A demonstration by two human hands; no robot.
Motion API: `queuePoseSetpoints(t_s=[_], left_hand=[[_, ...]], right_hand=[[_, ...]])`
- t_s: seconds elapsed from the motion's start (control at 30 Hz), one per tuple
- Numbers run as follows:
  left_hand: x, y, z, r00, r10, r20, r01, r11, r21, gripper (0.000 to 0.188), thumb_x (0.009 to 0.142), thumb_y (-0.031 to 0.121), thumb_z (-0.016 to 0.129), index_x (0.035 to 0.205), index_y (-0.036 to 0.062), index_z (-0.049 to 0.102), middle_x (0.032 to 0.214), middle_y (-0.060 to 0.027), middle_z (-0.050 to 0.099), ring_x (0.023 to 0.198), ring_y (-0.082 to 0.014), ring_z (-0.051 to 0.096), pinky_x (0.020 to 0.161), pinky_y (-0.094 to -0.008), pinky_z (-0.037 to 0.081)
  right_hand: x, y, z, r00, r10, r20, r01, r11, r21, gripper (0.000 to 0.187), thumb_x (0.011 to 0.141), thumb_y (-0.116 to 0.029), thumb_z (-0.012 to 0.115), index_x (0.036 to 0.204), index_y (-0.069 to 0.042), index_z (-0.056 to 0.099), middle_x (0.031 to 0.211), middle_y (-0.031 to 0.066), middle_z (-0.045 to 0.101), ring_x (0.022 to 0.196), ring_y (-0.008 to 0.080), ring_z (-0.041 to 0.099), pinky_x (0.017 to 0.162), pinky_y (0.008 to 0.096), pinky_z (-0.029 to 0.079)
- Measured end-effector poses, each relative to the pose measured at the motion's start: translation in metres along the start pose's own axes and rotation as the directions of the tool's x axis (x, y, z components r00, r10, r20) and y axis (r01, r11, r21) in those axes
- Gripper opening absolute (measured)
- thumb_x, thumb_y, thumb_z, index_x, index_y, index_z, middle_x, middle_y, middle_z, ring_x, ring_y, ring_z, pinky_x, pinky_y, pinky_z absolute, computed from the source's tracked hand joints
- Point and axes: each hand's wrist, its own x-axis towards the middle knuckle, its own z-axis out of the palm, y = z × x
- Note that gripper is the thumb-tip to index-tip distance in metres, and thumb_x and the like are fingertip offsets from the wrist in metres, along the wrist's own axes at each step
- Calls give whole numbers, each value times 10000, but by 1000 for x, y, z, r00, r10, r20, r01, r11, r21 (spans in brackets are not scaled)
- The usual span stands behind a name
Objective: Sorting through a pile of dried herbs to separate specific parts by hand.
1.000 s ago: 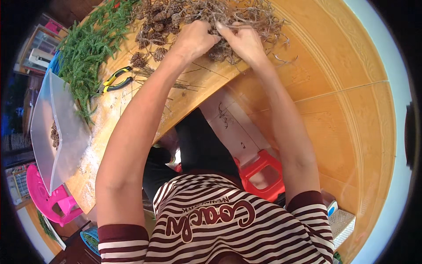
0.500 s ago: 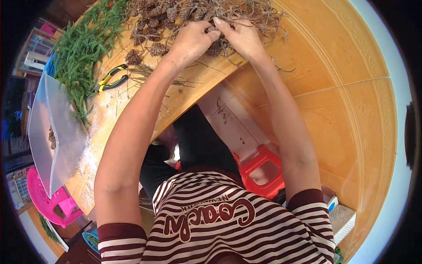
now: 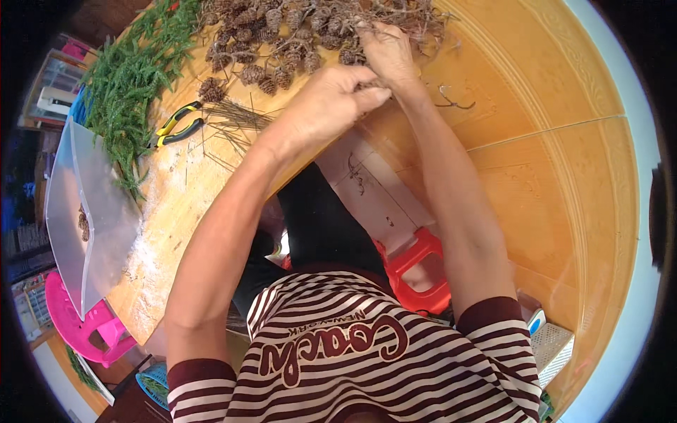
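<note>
Heaped at the far edge of the wooden table (image 3: 185, 218) are many brown pine cones (image 3: 295, 53) on twigs. My right hand (image 3: 390, 53) reaches into the right side of this heap, fingers closed among the cones and thin twigs (image 3: 423, 21). What it grips there is hidden. My left hand (image 3: 331, 101) is drawn back nearer to me, beside my right wrist, with thumb and fingers pinched together. Anything between them is too small to make out. Yellow-and-black pliers (image 3: 180, 125) lie left of my left hand, next to a scatter of thin dark stems (image 3: 238, 121).
Green artificial pine sprigs (image 3: 134, 84) cover the table's left side. A translucent plastic box (image 3: 84, 275) stands by them at the left edge. Below the table edge is a red stool (image 3: 423, 271); a pink plastic seat (image 3: 84, 324) is at lower left. Carved wooden panels (image 3: 536, 176) lie to the right.
My left hand has pulled away from the pine cones, toward me and to the right. My right hand has stayed by the heap, its fingers now more curled. More cones show between them.
</note>
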Motion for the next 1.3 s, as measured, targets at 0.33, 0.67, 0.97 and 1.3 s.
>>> queuePoseSetpoints(t_s=[0.33, 0.67, 0.97, 1.3], left_hand=[[-5, -12, -26, 940, -318, -124, 78, 555, -828, 204, 863, 212, 631, 878, 11, 599, 632, -54, 576, 448, -104, 534, 319, -194, 360], [-5, 3, -35, 935, -200, -291, 80, 923, -376, 188, 829, 201, 664, 875, 21, 642, 690, -51, 638, 461, -59, 480, 364, -185, 316], [-189, 40, -238, 343, 102, -934, 261, 945, 198, 297, 909, 117, 550, 1181, 12, 605, 1004, -54, 651, 899, -67, 609, 701, -119, 414], [-269, -16, -278, 625, 437, -647, 592, 274, 758, 445, 920, 287, 588, 1252, -5, 538, 1160, -117, 600, 1003, -160, 587, 851, -270, 456]], right_hand=[[-2, -23, -29, 939, 143, 313, -292, 813, 504, 277, 884, -326, 649, 714, -108, 630, 647, -39, 574, 535, 44, 452, 505, 199, 349], [-3, -29, -37, 923, 134, 361, -333, 747, 576, 273, 865, -346, 670, 728, -114, 624, 683, -42, 591, 559, 34, 448, 503, 183, 322], [-4, -25, -40, 928, 123, 352, -313, 769, 557, 307, 853, -371, 681, 704, -107, 630, 684, -36, 593, 555, 31, 434, 494, 189, 305], [-4, -30, -36, 916, 79, 394, -304, 776, 552, 309, 873, -386, 654, 746, -104, 647, 695, -55, 576, 592, 25, 425, 527, 191, 287]])
